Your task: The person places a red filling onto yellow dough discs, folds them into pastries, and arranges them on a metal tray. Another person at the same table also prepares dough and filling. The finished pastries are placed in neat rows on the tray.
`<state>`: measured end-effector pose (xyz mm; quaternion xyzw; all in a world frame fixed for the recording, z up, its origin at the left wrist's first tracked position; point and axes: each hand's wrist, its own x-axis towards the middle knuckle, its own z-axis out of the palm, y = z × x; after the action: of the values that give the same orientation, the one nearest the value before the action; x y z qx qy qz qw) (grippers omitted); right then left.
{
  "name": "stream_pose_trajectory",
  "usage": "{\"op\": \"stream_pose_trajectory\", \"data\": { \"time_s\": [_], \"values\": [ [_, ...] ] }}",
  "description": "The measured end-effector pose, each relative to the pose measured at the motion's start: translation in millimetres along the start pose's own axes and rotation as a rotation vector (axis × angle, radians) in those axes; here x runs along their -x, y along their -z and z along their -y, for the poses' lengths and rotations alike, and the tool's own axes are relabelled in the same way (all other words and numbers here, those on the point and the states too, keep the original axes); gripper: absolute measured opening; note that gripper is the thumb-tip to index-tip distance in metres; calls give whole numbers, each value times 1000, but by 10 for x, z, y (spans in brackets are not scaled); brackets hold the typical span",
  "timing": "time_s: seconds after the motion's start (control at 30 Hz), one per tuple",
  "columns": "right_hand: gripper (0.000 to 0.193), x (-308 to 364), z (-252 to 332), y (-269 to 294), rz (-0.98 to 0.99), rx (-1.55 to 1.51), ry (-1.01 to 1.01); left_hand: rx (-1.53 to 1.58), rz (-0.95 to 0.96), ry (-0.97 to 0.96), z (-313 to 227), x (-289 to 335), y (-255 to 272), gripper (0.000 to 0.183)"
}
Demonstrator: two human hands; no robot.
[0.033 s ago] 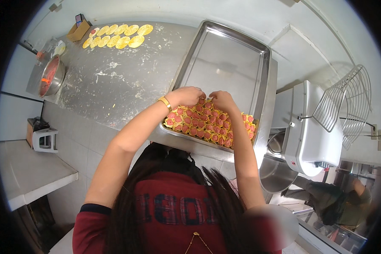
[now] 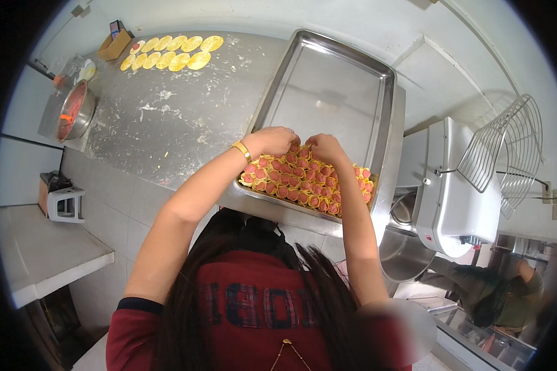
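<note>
Many small open-topped dumplings (image 2: 294,180), pink filling in pleated yellow wrappers, stand packed in the near part of a large metal tray (image 2: 328,86). At the far edge of the pack my left hand (image 2: 277,142), with a gold bracelet on its wrist, has its fingers bent in at a dumpling (image 2: 304,152). Facing it, my right hand (image 2: 325,148) pinches at the same dumpling from the other side. The fingertips of both hands are partly hidden. My right forearm covers some of the dumplings on the right.
Two rows of flat yellow wrappers (image 2: 179,62) lie far left on the floury steel table (image 2: 167,117), one with filling. A metal bowl of pink filling (image 2: 75,114) stands at the left edge, near a cardboard box (image 2: 114,46). A white mixer (image 2: 455,185) with a wire guard (image 2: 504,154) stands right.
</note>
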<state>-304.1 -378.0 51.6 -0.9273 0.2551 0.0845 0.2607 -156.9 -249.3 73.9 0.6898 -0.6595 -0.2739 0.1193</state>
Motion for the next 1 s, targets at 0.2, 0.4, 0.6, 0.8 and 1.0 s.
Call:
{"op": "stream_pose_trajectory", "data": {
  "time_s": [0.2, 0.4, 0.6, 0.8, 1.0],
  "values": [
    [34, -14, -9, -78, 16, -175, 57, 6, 137, 152, -86, 17, 134, 29],
    [32, 10, -31, -95, 33, -314, 21, -22, 107, 116, -80, -7, 97, 31],
    [35, 77, -136, -62, -105, -390, 10, -11, 11, -8, -54, -129, -92, 37],
    [30, 120, -267, 3, 7, 52, -26, 9, 127, -33, -129, -235, -131, 39],
    [32, 159, -196, -19, -12, -170, -24, -65, 123, 14, -154, -225, -103, 34]
  ]
}}
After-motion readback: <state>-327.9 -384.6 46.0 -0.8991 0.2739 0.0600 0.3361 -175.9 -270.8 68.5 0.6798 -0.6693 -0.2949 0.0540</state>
